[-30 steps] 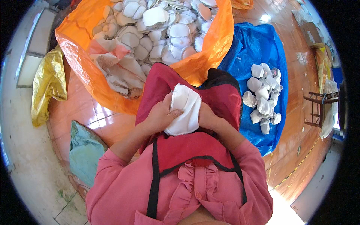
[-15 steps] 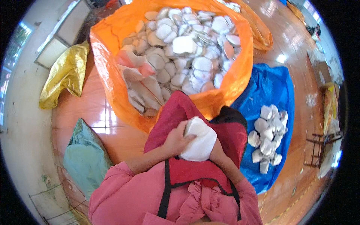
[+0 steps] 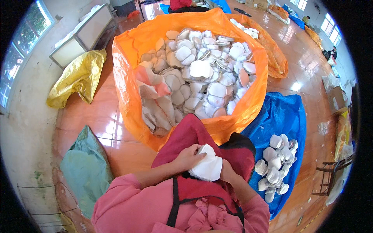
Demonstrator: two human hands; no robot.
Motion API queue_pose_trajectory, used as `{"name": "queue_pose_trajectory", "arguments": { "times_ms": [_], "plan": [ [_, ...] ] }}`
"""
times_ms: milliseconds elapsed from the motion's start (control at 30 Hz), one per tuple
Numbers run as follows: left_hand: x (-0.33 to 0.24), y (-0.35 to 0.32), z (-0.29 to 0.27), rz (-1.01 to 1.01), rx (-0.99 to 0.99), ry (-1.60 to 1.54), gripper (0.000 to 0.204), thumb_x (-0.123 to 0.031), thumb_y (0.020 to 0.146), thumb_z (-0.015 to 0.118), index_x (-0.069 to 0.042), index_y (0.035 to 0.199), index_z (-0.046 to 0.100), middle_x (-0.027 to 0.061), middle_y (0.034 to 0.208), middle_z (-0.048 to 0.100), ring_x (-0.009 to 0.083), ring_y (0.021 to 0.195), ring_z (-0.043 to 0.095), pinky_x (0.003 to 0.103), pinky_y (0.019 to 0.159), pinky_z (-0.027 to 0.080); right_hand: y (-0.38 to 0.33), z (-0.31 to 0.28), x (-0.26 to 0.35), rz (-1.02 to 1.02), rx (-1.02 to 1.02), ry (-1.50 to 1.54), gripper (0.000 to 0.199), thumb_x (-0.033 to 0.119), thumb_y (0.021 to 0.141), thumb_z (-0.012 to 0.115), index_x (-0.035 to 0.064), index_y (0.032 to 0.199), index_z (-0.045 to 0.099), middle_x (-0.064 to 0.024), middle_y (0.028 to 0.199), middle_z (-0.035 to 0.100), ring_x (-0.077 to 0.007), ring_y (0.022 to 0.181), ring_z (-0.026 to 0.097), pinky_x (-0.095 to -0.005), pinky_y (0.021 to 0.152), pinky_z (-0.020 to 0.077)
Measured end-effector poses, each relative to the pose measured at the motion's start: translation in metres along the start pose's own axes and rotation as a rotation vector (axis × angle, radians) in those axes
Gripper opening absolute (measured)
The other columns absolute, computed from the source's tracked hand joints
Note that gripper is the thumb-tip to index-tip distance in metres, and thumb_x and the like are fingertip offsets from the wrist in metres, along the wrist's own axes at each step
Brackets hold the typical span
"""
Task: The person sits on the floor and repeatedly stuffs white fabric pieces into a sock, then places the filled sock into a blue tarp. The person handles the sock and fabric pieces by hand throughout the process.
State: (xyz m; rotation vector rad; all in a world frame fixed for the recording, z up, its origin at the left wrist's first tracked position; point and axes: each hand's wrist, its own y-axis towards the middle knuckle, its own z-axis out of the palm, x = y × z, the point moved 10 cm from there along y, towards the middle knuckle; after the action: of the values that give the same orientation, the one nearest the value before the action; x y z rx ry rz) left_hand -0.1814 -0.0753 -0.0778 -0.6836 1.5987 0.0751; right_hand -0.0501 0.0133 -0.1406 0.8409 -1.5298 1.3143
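Observation:
Over my lap I hold a white, soft-looking pad (image 3: 208, 166) with rounded corners; it may be a small stack. My left hand (image 3: 189, 158) is closed on its left side, thumb lying across the upper face. Behind the right edge, my right hand (image 3: 226, 172) grips it too, with most fingers hidden. Just beyond my knees stands a large open orange bag (image 3: 132, 110), filled with loose white, grey and beige pads (image 3: 192, 77). To my right, several clumps of white pads (image 3: 275, 165) lie on a blue sack (image 3: 281, 112).
A yellow sack (image 3: 81, 79) and a green sack (image 3: 86, 171) lie on the left of the tiled floor (image 3: 126, 157). Another orange bag (image 3: 276, 64) is behind the large one. A wooden stool (image 3: 330, 174) and a cardboard box (image 3: 336, 100) stand at right. A person (image 3: 180, 4) sits far ahead.
My view has tilted up, so everything sits lower in the picture and more of the room shows. The pad has turned and bent a little between my hands.

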Motion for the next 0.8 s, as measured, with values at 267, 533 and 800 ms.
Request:
{"name": "queue_pose_trajectory", "arguments": {
  "times_ms": [267,533,800],
  "plan": [
    [-0.045,0.021,0.010,0.090,0.505,-0.035,0.025,-0.025,0.097,0.058,-0.004,0.109,0.058,0.0017,0.102,0.060,0.0097,0.097,0.056,0.027,0.085,0.047,-0.012,0.034,0.066,-0.007,0.471,0.116,0.037,0.010,0.078,0.073,0.0046,0.114,0.063,-0.0013,0.104,0.067,-0.0112,0.095,0.061,-0.0309,0.085,0.0493],
    [-0.023,-0.006,0.061,-0.055,0.899,-0.254,0.020,-0.021,0.095,0.062,-0.008,0.104,0.049,-0.0036,0.095,0.051,0.0055,0.088,0.048,0.024,0.078,0.042,-0.020,0.046,0.043,0.080,0.509,0.341,0.032,0.013,0.081,0.072,0.0085,0.112,0.065,0.0016,0.103,0.066,-0.0081,0.091,0.060,-0.0279,0.080,0.0501],
    [-0.036,-0.027,0.068,0.134,1.016,-0.310,0.030,-0.022,0.090,0.068,-0.012,0.107,0.046,-0.0040,0.099,0.045,0.0077,0.095,0.045,0.025,0.083,0.040,-0.028,0.058,0.029,0.246,0.471,0.404,0.020,0.017,0.087,0.066,0.0101,0.105,0.069,0.0014,0.091,0.068,-0.0120,0.082,0.065,-0.0281,0.074,0.0518]
  ]
}}
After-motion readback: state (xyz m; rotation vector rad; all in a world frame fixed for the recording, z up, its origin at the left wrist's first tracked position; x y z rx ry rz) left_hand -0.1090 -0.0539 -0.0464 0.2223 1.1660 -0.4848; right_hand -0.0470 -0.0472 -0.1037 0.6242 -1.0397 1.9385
